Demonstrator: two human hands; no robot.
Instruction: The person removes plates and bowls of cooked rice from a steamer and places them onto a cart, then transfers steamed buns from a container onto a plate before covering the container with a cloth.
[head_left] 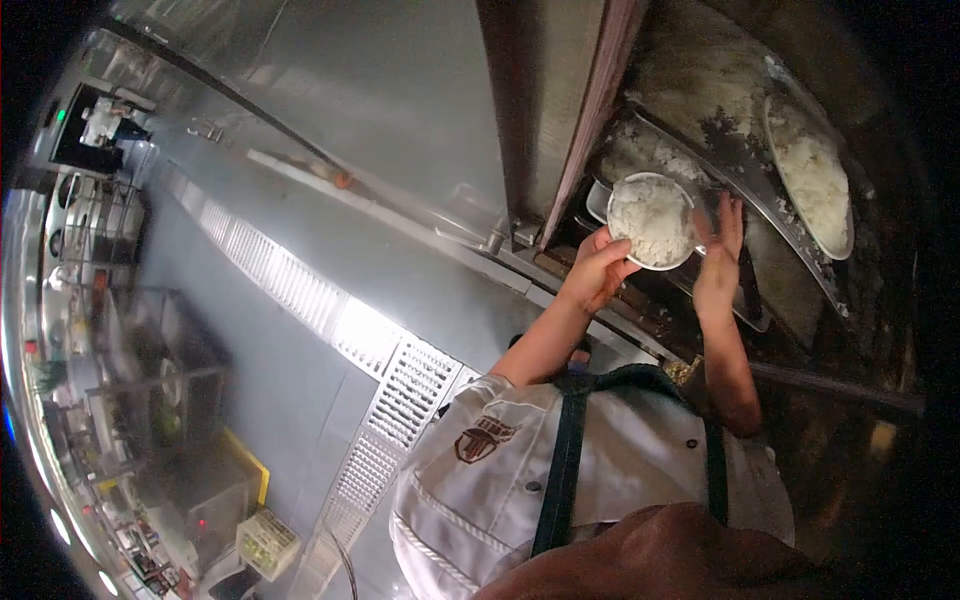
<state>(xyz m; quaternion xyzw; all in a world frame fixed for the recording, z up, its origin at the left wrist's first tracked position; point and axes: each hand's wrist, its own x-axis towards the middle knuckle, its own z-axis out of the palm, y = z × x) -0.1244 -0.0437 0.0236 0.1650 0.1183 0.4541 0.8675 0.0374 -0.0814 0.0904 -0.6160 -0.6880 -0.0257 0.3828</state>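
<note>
White shirt (620, 450) crossed by green straps (572, 455), a person stands at a metal pan (740, 190). A heaped dish (839, 255) lies far right. Left of it, the bowl (660, 266) sits in the left hand (600, 272), thumb and fingers clamped on its edge, seemingly to keep it level. The right hand (720, 265), fingers extended, is alongside, perhaps to steady it; contact is unclear. White, crumbly rice (655, 215) mounds the bowl.

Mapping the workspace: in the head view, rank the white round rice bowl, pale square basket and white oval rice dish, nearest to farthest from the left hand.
1. White round rice bowl, in the left hand.
2. White oval rice dish, right.
3. Pale square basket, lower left.
</note>
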